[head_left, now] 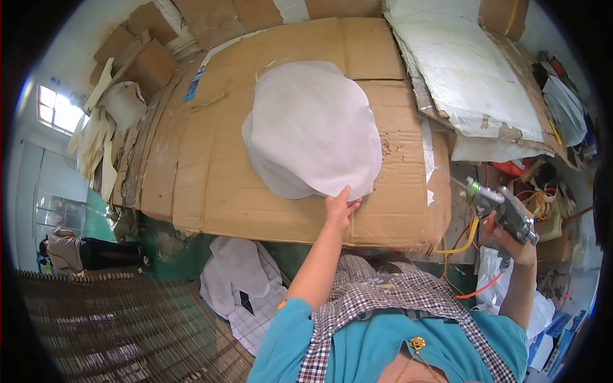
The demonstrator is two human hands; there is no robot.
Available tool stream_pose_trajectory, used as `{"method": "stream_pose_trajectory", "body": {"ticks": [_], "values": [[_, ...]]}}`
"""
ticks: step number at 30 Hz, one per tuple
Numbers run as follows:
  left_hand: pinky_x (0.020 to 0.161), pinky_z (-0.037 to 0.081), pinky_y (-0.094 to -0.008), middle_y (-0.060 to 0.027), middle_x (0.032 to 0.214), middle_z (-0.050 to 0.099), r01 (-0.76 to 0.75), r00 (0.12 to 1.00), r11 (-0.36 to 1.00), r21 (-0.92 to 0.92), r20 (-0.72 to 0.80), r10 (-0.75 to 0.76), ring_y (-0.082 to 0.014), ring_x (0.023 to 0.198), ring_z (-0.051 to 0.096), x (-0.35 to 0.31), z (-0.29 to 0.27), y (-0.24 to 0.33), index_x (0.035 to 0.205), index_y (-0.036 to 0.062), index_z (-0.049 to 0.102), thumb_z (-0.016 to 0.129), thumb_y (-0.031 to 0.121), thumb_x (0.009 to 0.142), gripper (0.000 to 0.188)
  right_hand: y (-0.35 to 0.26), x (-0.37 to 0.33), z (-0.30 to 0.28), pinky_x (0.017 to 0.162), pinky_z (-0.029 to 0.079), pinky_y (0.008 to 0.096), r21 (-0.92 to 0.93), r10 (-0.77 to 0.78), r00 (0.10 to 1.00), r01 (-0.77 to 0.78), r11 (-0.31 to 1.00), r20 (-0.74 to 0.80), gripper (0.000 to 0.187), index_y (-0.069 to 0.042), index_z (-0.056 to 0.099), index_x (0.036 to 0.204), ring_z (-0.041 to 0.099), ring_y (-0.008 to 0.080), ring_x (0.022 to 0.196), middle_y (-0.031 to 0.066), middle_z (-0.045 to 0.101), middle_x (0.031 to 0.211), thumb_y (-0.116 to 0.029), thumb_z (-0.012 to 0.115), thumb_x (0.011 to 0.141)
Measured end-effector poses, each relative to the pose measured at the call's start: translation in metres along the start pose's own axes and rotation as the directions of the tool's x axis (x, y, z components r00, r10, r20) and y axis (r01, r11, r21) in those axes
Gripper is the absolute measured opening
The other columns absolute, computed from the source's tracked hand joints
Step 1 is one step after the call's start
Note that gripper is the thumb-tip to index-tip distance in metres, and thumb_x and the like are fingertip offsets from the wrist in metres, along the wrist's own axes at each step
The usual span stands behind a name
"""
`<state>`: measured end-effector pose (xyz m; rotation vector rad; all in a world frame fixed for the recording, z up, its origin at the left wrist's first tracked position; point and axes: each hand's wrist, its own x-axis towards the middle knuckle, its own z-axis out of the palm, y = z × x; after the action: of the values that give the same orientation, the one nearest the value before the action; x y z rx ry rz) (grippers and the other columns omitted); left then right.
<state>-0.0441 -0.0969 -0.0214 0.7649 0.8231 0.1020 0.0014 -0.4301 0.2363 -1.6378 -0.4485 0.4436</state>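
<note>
Creased cardboard tabletop (198, 172) lies bare left and right of rounded, soft-looking pale grey sheets (313, 127) at its middle; the left hand (340, 209) pinches their near edge. Off its right edge, the right hand (509, 244) grips a metal spray gun (486, 199).

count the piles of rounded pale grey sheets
2: one pile on the cardboard, with the left hand at its near edge; a second pile lower left, over a checked cloth. Others may be hidden.
</note>
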Motion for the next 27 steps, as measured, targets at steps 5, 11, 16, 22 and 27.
{"method": "stream_pose_trajectory", "body": {"ticks": [5, 11, 16, 22, 27], "values": [[0.057, 0.05, -0.0285, -0.0068, 0.097, 0.059, -0.075, 0.997, 0.995, -0.067, -0.019, 0.074, -0.0209, 0.079, 0.059, -0.005, 0.018, 0.0, 0.111, 0.0044, 0.048, 0.062, 0.016, 0.079, 0.037, 0.0, -0.015, 0.008, 0.065, 0.047, 0.029, 0.0, -0.066, 0.995, 0.066, 0.998, 0.08, 0.056, 0.004, 0.041, 0.12, 0.057, 0.0146, 0.067, 0.0062, 0.057, 0.078, -0.012, 0.066, 0.073], [0.086, 0.047, -0.0389, -0.0076, 0.104, 0.057, -0.471, 0.837, 0.716, -0.516, -0.005, 0.547, -0.0228, 0.098, 0.055, -0.078, -0.02, 0.115, 0.103, 0.0033, 0.054, 0.059, 0.01, 0.071, 0.034, 0.0, -0.037, 0.028, 0.071, 0.047, 0.0314, 0.14, -0.071, 0.997, 0.075, 0.987, -0.033, 0.056, 0.002, 0.038, 0.123, 0.057, 0.017, 0.08, 0.0088, 0.056, 0.086, -0.021, 0.064, 0.079], [0.088, 0.044, -0.0422, -0.0152, 0.109, 0.055, -0.816, 0.501, 0.435, -0.381, -0.093, 0.86, -0.0288, 0.102, 0.054, -0.203, -0.094, 0.212, 0.113, -0.005, 0.048, 0.053, 0.017, 0.073, 0.046, -0.015, -0.056, 0.041, 0.068, 0.047, 0.0283, 0.002, -0.054, 0.998, 0.054, 0.999, 0.032, 0.062, 0.001, 0.035, 0.127, 0.057, 0.0162, 0.075, 0.009, 0.057, 0.086, -0.021, 0.065, 0.078], [0.083, 0.046, -0.038, -0.0142, 0.104, 0.056, -0.936, 0.351, 0.318, -0.151, -0.311, 0.883, -0.0264, 0.095, 0.056, -0.282, -0.128, 0.23, 0.111, -0.0041, 0.05, 0.053, 0.015, 0.071, 0.044, -0.01, -0.047, 0.058, 0.062, 0.046, 0.0263, 0.045, 0.005, 0.999, -0.003, 0.999, -0.042, 0.056, 0.001, 0.037, 0.126, 0.055, 0.0136, 0.068, 0.0065, 0.056, 0.081, -0.013, 0.062, 0.078], [0.085, 0.048, -0.0391, -0.0154, 0.106, 0.056, -0.872, 0.488, 0.45, -0.193, -0.27, 0.83, -0.0284, 0.096, 0.056, -0.303, -0.144, 0.221, 0.113, -0.0043, 0.048, 0.052, 0.011, 0.068, 0.047, -0.017, -0.048, 0.054, 0.063, 0.044, 0.0258, -0.092, 0.019, 0.977, -0.039, 0.995, -0.211, 0.034, -0.001, 0.051, 0.101, 0.054, 0.0125, 0.069, 0.0047, 0.056, 0.077, -0.022, 0.062, 0.078]]}}
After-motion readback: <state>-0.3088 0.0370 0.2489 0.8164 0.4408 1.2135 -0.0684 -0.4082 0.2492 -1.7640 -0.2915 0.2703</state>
